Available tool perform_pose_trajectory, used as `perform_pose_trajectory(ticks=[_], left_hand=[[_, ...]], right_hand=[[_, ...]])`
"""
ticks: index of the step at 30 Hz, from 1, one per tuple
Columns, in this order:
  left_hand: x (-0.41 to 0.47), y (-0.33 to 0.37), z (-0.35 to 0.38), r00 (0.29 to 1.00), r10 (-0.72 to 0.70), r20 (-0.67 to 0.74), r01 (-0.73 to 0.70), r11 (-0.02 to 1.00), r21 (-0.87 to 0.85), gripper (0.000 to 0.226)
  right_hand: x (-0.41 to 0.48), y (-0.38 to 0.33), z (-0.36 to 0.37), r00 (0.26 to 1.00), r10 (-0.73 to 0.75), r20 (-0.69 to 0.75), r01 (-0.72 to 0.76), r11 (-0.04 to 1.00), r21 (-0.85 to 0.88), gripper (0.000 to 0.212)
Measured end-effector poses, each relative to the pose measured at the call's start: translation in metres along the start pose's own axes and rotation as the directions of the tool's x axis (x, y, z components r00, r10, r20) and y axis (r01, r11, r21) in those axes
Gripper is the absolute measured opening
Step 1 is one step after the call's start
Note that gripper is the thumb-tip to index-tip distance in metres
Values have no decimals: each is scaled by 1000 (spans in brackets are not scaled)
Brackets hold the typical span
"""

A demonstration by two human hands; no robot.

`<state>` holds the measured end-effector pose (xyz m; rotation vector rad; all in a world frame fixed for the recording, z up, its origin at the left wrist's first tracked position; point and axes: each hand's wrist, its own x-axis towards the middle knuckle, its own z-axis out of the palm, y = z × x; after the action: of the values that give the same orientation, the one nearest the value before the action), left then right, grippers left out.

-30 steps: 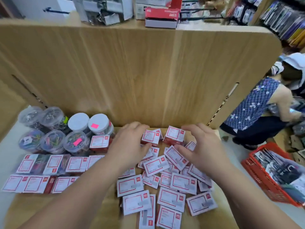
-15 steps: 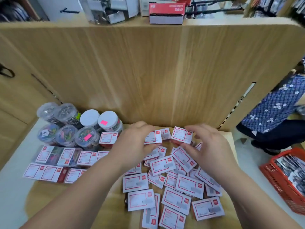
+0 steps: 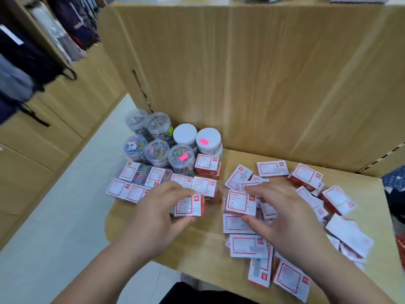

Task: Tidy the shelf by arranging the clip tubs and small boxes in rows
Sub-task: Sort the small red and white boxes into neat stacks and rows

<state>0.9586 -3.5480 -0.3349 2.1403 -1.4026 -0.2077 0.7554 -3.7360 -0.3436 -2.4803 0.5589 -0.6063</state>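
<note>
Several clear clip tubs [image 3: 156,151] stand packed together at the back left of the wooden shelf [image 3: 203,244], two with white lids [image 3: 208,140]. In front of them several small red-and-white boxes [image 3: 129,189] lie in rows. My left hand [image 3: 161,212] grips one small box [image 3: 189,206] just right of those rows. My right hand [image 3: 282,212] holds another small box [image 3: 241,202] by its edges, above a loose heap of boxes [image 3: 306,218] that covers the shelf's right half.
A tall wooden back panel [image 3: 252,73] rises behind the shelf. Wooden cabinets [image 3: 54,119] and hanging bags [image 3: 26,62] stand on the left, across a pale floor [image 3: 57,227]. A person in blue patterned cloth [image 3: 394,183] is at the right edge.
Both hands drew back from the far boxes toward me. The left hand took up a box and carried it left; the right hand closed on another. The camera swung left.
</note>
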Motion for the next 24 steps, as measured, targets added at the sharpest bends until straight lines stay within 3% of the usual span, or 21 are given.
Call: perform_pose_trajectory(ticks=[5, 9, 16, 24], left_hand=[[-6, -46, -15, 992, 129, 10, -128, 966, 225, 45], [-3, -71, -18, 964, 258, -67, -241, 950, 197, 42], [4, -94, -16, 897, 442, 3, -433, 876, 214, 29], [12, -105, -15, 884, 466, -44, -456, 879, 139, 31]], right_hand=[[4, -37, 35, 1000, -15, 12, 15, 999, -31, 42], [3, -59, 61, 998, 48, -33, -49, 998, -49, 36], [-3, -77, 94, 982, 147, -117, -160, 982, -106, 30], [-2, -81, 113, 965, 163, -208, -195, 970, -145, 22]])
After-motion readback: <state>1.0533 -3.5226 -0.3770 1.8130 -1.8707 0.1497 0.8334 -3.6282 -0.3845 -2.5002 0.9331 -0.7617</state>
